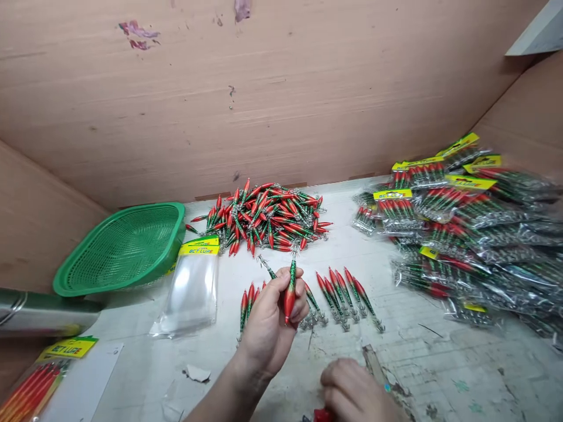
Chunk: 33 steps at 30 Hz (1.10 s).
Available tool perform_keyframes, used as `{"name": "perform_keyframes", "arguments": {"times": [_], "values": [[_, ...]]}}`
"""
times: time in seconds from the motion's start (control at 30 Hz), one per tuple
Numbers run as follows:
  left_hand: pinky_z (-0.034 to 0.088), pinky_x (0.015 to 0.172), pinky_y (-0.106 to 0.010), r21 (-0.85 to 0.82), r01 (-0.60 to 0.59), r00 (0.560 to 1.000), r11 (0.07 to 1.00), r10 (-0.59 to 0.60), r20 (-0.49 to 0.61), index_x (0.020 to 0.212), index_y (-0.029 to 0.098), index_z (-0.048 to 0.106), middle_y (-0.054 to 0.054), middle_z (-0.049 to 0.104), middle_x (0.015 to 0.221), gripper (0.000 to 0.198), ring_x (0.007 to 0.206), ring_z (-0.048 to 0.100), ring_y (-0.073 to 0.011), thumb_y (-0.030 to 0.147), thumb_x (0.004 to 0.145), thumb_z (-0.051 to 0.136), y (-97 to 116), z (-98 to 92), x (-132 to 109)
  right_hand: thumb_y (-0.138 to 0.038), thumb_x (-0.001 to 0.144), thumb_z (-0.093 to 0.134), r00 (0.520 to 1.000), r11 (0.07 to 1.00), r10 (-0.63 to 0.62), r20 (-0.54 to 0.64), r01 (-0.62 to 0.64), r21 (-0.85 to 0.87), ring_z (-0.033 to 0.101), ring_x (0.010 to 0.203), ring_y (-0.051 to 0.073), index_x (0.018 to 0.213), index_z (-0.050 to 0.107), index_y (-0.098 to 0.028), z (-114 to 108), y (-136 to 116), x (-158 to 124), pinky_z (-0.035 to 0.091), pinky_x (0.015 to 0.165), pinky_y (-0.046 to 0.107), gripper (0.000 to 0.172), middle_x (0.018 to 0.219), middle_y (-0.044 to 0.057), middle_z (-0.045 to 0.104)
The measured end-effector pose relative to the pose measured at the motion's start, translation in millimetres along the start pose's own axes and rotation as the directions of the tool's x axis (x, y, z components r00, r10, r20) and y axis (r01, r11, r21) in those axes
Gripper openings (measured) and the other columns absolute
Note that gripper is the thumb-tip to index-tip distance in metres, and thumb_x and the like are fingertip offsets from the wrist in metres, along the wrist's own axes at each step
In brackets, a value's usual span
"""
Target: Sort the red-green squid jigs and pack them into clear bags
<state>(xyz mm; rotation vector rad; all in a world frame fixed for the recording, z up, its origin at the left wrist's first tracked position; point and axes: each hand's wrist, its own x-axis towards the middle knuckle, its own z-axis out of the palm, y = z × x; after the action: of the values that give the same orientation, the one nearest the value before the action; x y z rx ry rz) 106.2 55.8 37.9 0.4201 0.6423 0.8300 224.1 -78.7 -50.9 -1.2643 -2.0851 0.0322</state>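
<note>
My left hand (270, 319) is closed around a red and green fishing lure (290, 296), its red end towards me and its hooks pointing away. The hooked end of a second lure (267, 268) sticks out behind my thumb; I cannot tell whether it is gripped too. At the bottom edge my right hand (356, 390) is blurred, fingers curled down over a small red thing (323, 415) that is mostly hidden. Beyond my hands several lures (338, 287) lie side by side, partly covered by my left hand. A large heap of lures (264, 214) sits farther back.
A green basket (121, 249) stands at the left, beside clear plastic bags (196, 287) with yellow headers. Filled lure packs (475, 234) pile up at the right. A metal cylinder (44, 313) and another lure pack (41, 381) lie far left. Board walls (281, 94) enclose the table.
</note>
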Motion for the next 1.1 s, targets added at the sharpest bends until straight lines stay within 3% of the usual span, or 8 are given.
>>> {"name": "perform_keyframes", "arguments": {"times": [0.2, 0.47, 0.53, 0.6, 0.67, 0.7, 0.8, 1.1], "values": [[0.044, 0.063, -0.019, 0.051, 0.095, 0.982, 0.994, -0.085, -0.169, 0.083, 0.014, 0.064, -0.001, 0.06, 0.074, 0.025, 0.068, 0.053, -0.0093, 0.027, 0.067, 0.078, -22, 6.1, -11, -0.009, 0.09, 0.047, 0.972, 0.975, -0.135, -0.191, 0.096, -0.202, 0.059, 0.074, 0.019, 0.113, 0.058, -0.009, -46, 14, 67, 0.046, 0.064, 0.033, 0.025, 0.086, 0.011, 0.067], [0.043, 0.071, -0.025, 0.137, 0.14, 0.981, 0.981, -0.119, -0.151, 0.091, 0.017, 0.069, -0.002, 0.06, 0.081, 0.032, 0.074, 0.051, -0.012, 0.035, 0.066, 0.079, -35, 4.6, -16, -0.008, 0.092, 0.038, 0.95, 0.95, -0.263, -0.166, 0.225, -0.216, 0.061, 0.071, 0.021, 0.118, 0.055, -0.002, -50, 26, 56, 0.045, 0.059, 0.033, 0.032, 0.077, 0.011, 0.067], [0.04, 0.066, -0.025, 0.163, 0.115, 0.987, 0.98, -0.094, -0.132, 0.093, 0.017, 0.07, -0.001, 0.055, 0.075, 0.032, 0.066, 0.045, -0.0109, 0.04, 0.071, 0.072, -35, 2.7, -15, -0.009, 0.093, 0.041, 0.954, 0.971, -0.165, -0.252, 0.112, -0.212, 0.061, 0.072, 0.019, 0.124, 0.05, -0.006, -63, 40, 52, 0.045, 0.062, 0.031, 0.032, 0.077, 0.009, 0.067], [0.037, 0.064, -0.025, 0.216, 0.08, 0.993, 0.973, -0.059, -0.104, 0.097, 0.016, 0.071, 0.0, 0.052, 0.072, 0.032, 0.064, 0.041, -0.0111, 0.04, 0.076, 0.066, -33, -0.2, -13, -0.012, 0.094, 0.044, 0.936, 0.961, 0.085, -0.342, -0.168, -0.221, 0.061, 0.07, 0.017, 0.116, 0.054, -0.013, -79, 60, 51, 0.044, 0.063, 0.028, 0.024, 0.076, 0.006, 0.066], [0.035, 0.066, -0.026, 0.305, 0.059, 0.996, 0.951, -0.037, -0.077, 0.103, 0.017, 0.071, 0.0, 0.05, 0.072, 0.033, 0.065, 0.04, -0.0119, 0.036, 0.078, 0.063, -28, -3.6, -11, -0.021, 0.096, 0.043, 0.852, 0.824, 0.468, -0.237, -0.517, -0.233, 0.059, 0.065, 0.016, 0.096, 0.058, -0.017, -93, 85, 54, 0.041, 0.061, 0.027, 0.015, 0.072, 0.004, 0.065], [0.034, 0.067, -0.026, 0.361, 0.051, 0.998, 0.931, -0.03, -0.062, 0.107, 0.017, 0.07, 0.0, 0.05, 0.072, 0.034, 0.066, 0.04, -0.0124, 0.035, 0.079, 0.063, -25, -5.3, -9, -0.026, 0.097, 0.041, 0.757, 0.718, 0.647, -0.089, -0.644, -0.263, 0.058, 0.062, 0.016, 0.086, 0.058, -0.018, -97, 98, 56, 0.038, 0.059, 0.026, 0.021, 0.07, 0.004, 0.064], [0.034, 0.068, -0.027, 0.523, 0.01, 1.0, 0.852, 0.004, -0.027, 0.113, 0.02, 0.069, 0.0, 0.047, 0.072, 0.038, 0.069, 0.039, -0.0141, 0.037, 0.079, 0.066, -18, -8.6, -7, -0.029, 0.094, 0.045, 0.498, 0.57, 0.821, 0.279, -0.732, -0.372, 0.054, 0.057, 0.016, 0.067, 0.054, -0.019, -93, 128, 59, 0.031, 0.054, 0.025, 0.03, 0.061, 0.003, 0.06], [0.035, 0.074, -0.028, 0.703, -0.14, 0.99, 0.697, 0.101, 0.097, 0.116, 0.027, 0.068, -0.002, 0.049, 0.083, 0.035, 0.078, 0.043, -0.017, 0.038, 0.083, 0.061, -11, -3.9, -8, -0.038, 0.092, 0.046, 0.443, 0.538, 0.842, 0.308, -0.741, -0.402, 0.056, 0.062, 0.019, 0.084, 0.057, -0.017, -59, 139, 61, 0.028, 0.054, 0.024, 0.024, 0.067, 0.005, 0.062]]}}
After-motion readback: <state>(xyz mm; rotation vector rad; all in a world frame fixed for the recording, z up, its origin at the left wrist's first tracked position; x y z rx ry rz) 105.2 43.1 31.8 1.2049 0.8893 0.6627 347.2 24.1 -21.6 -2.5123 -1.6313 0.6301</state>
